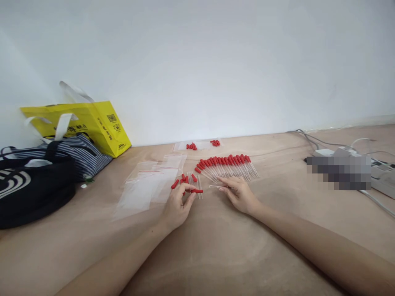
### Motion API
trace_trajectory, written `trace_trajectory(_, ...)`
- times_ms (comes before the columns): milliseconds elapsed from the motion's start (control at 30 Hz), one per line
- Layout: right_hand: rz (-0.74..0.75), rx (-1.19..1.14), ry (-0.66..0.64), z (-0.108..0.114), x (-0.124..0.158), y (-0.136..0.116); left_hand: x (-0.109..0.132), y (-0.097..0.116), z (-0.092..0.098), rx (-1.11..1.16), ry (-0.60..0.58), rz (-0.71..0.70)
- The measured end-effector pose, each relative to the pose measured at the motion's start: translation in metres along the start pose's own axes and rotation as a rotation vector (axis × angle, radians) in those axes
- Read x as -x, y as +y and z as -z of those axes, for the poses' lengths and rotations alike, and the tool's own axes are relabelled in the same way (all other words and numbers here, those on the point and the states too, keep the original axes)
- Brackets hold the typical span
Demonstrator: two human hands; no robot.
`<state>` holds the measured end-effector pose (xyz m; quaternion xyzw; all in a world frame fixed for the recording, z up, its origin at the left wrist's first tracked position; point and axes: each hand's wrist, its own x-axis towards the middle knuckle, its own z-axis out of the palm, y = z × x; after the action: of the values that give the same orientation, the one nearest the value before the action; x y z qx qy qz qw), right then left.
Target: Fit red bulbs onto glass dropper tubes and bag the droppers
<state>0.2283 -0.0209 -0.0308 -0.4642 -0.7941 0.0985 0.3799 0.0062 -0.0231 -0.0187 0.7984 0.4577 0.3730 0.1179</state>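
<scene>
Between the fingertips of my left hand (180, 203) is a red rubber dropper bulb (197, 191), pointing right. My right hand (239, 195) pinches a clear glass dropper tube (214, 187), whose free end faces the bulb across a small gap. Loose red bulbs (175, 183) and several bare glass tubes (200, 181) lie beside my left fingers. Just beyond my right hand, a fanned row of droppers (226, 165) lies on the table, red bulbs at the far end and glass tips toward me.
Clear plastic bags (135, 191) lie flat to the left. Near the wall, another clear bag (203, 145) has red bulbs on it. A yellow bag (105, 127), a striped bag (89, 154) and a black bag (37, 197) stand far left. Cables and white adapters (324, 152) sit at right.
</scene>
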Motion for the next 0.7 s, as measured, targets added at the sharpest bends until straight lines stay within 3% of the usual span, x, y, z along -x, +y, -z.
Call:
trace_trajectory(200,0.059,0.005,-0.057,-0.002,0.0,-0.011,0.0,-0.003,-0.006,-0.088,0.022,-0.023)
trace_trajectory(700,0.185,-0.038,-0.018,-0.011,0.003,-0.01,-0.007,0.01,-0.012,-0.11,-0.068,-0.153)
